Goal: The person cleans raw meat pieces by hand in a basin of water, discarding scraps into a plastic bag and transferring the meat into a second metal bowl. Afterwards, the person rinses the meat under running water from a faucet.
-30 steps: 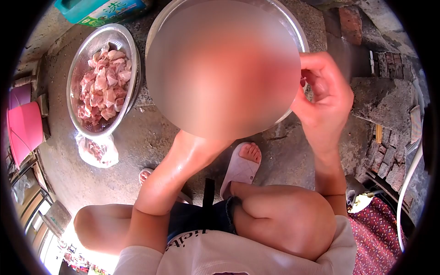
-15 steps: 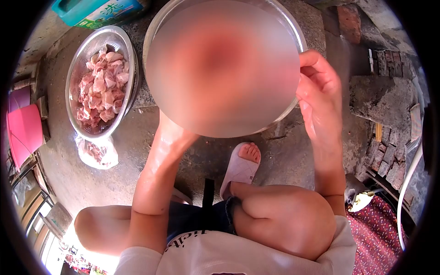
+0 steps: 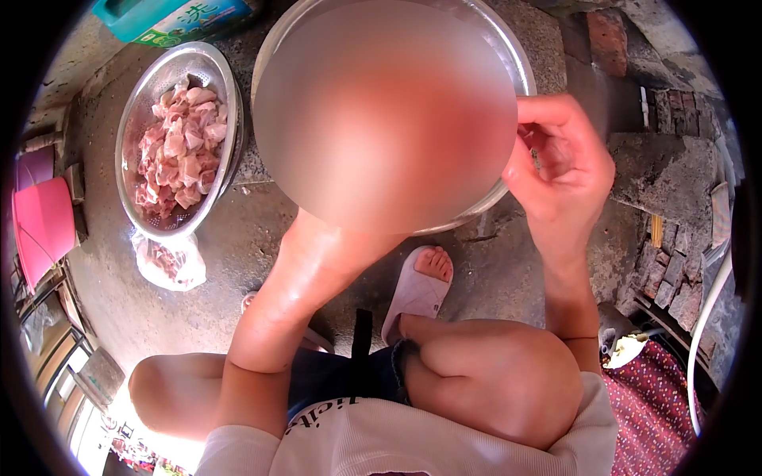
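Observation:
A large metal basin (image 3: 520, 59) stands in front of me, and a round blur covers most of its inside. My left forearm (image 3: 305, 266) reaches into that blur, so my left hand and anything in it are hidden. At the basin's right rim is my right hand (image 3: 563, 163), its fingers curled and thumb and forefinger brought together. Their tips meet the blur's edge, and what they pinch does not show. To the left, a metal colander (image 3: 125, 143) holds a heap of raw, pinkish meat pieces (image 3: 181, 147).
A clear plastic bag (image 3: 178, 266) with meat lies below the colander. A teal detergent jug (image 3: 186, 20) is at the top left, a pink bucket (image 3: 44, 222) at far left. Bricks (image 3: 675, 278) and a white hose (image 3: 706, 325) are on the right. My sandalled foot (image 3: 421, 285) is below the basin.
My left forearm has moved right and farther across the basin. My right hand has turned, with its fingers more curled, and shifted slightly right. The colander looks unchanged.

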The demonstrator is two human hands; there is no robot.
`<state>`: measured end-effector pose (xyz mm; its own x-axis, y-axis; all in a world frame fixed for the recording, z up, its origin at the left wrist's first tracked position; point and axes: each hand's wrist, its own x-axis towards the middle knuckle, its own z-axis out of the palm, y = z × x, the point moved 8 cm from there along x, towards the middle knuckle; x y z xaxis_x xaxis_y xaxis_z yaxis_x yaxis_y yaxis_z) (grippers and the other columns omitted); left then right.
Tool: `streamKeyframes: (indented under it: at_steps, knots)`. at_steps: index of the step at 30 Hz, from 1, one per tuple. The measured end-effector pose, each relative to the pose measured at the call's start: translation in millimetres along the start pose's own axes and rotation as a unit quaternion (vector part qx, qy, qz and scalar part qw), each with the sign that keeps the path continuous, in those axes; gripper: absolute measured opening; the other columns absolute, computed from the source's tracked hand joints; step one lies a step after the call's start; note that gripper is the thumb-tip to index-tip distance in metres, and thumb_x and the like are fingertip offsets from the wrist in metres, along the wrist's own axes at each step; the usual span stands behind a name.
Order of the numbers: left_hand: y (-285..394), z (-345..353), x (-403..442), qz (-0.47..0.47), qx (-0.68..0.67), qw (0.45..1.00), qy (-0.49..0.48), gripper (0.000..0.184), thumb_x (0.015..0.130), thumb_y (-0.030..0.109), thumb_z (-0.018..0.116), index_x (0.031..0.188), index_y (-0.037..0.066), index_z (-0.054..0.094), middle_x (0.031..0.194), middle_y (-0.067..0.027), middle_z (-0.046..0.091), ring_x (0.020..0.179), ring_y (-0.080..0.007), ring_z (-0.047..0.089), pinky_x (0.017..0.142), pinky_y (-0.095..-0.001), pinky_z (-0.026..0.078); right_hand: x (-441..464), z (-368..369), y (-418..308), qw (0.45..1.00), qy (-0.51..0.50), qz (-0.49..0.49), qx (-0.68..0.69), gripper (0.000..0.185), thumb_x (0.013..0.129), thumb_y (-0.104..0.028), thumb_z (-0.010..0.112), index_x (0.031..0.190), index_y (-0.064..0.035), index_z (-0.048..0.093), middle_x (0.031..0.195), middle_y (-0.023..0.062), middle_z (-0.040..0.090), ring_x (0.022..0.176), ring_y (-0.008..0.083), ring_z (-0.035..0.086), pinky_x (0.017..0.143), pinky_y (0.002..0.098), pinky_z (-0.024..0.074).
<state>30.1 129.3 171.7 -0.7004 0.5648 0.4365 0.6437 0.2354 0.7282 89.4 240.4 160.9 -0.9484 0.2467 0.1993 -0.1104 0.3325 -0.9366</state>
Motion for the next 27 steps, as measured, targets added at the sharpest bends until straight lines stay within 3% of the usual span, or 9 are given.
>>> streamKeyframes:
  at_steps: [5, 8, 14, 17, 20, 23, 26, 27]
  knots:
    - [4.8, 4.2, 0.2, 0.014, 0.071, 0.997, -0.012, 0.014, 0.065, -0.002, 0.059, 0.078, 0.002, 0.057, 0.07, -0.0084, 0.057, 0.058, -0.0196, 0.057, 0.053, -0.0278, 0.045, 0.7, 1.0, -3.5, 0.998, 0.01, -0.012, -0.06, 0.02, 0.073, 0.014, 0.05, 0.091, 0.0061, 0.053, 0.087, 0.01, 0.058, 0.082, 0.0136, 0.057, 0.073, 0.0228, 0.0458]
    - [1.7, 7.3, 0.8, -0.019, 0.08, 0.995, -0.054, 0.012, 0.065, -0.001, 0.058, 0.076, 0.002, 0.054, 0.068, -0.0102, 0.055, 0.059, -0.0243, 0.056, 0.053, -0.0305, 0.044, 2.2, 3.2, -8.4, 0.994, 0.014, -0.023, -0.107, 0.019, 0.07, 0.015, 0.051, 0.086, 0.0048, 0.056, 0.081, 0.0071, 0.059, 0.074, 0.0104, 0.056, 0.066, 0.0204, 0.0444]
    - [1.5, 15.1, 1.2, 0.035, 0.085, 0.993, -0.077, 0.008, 0.065, 0.0, 0.054, 0.069, 0.0, 0.048, 0.065, -0.0142, 0.05, 0.061, -0.034, 0.05, 0.054, -0.0394, 0.041, 7.2, 7.5, -26.7, 0.972, 0.009, -0.112, -0.206, 0.016, 0.064, 0.013, 0.054, 0.076, 0.0022, 0.057, 0.069, 0.0032, 0.058, 0.06, 0.0065, 0.047, 0.055, 0.0187, 0.0392]
    - [0.7, 15.8, 0.5, 0.056, 0.092, 0.991, -0.08, 0.006, 0.066, 0.001, 0.053, 0.067, 0.0, 0.047, 0.064, -0.0141, 0.049, 0.06, -0.0345, 0.05, 0.054, -0.0409, 0.041, 8.0, 9.4, -20.4, 0.978, -0.029, -0.059, -0.198, 0.016, 0.066, 0.012, 0.053, 0.078, 0.0016, 0.056, 0.072, 0.0028, 0.057, 0.062, 0.0065, 0.048, 0.057, 0.0186, 0.0398]
    - [-3.3, 21.2, -1.9, 0.031, 0.11, 0.986, -0.118, 0.005, 0.066, 0.003, 0.052, 0.067, 0.001, 0.048, 0.066, -0.0151, 0.051, 0.06, -0.0337, 0.05, 0.055, -0.0415, 0.041, 9.0, 9.6, 5.2, 0.997, -0.048, 0.011, -0.065, 0.014, 0.064, 0.009, 0.054, 0.073, -0.0017, 0.054, 0.065, 0.0021, 0.054, 0.057, 0.0044, 0.048, 0.053, 0.0192, 0.0416]
    - [-24.3, 20.2, -4.5, -0.027, 0.112, 0.989, -0.097, 0.009, 0.067, 0.012, 0.055, 0.067, 0.003, 0.055, 0.061, -0.0117, 0.055, 0.062, -0.0272, 0.056, 0.051, -0.0371, 0.045, 6.5, 14.7, 23.4, 0.989, -0.087, 0.094, 0.068, 0.011, 0.069, 0.007, 0.052, 0.076, -0.0013, 0.053, 0.073, 0.0017, 0.057, 0.064, 0.0029, 0.05, 0.058, 0.0178, 0.0419]
    - [-58.1, 9.6, -6.3, -0.207, -0.094, 0.968, -0.109, 0.013, 0.077, 0.009, 0.042, 0.072, 0.0, 0.049, 0.065, -0.0045, 0.049, 0.056, -0.0138, 0.045, 0.053, -0.0277, 0.038, 0.7, 9.5, 34.4, 0.972, -0.078, 0.153, 0.163, 0.011, 0.072, 0.006, 0.051, 0.081, -0.0004, 0.053, 0.079, 0.0025, 0.058, 0.07, 0.004, 0.052, 0.061, 0.0171, 0.0422]
    - [-54.0, 11.7, -4.5, -0.17, -0.114, 0.973, -0.11, 0.014, 0.078, 0.01, 0.041, 0.073, -0.001, 0.049, 0.065, -0.0037, 0.047, 0.057, -0.0125, 0.043, 0.054, -0.0263, 0.037, -0.1, 7.5, 34.9, 0.969, -0.075, 0.161, 0.171, 0.012, 0.072, 0.006, 0.05, 0.082, -0.0003, 0.053, 0.079, 0.003, 0.058, 0.07, 0.0043, 0.053, 0.062, 0.0171, 0.0424]
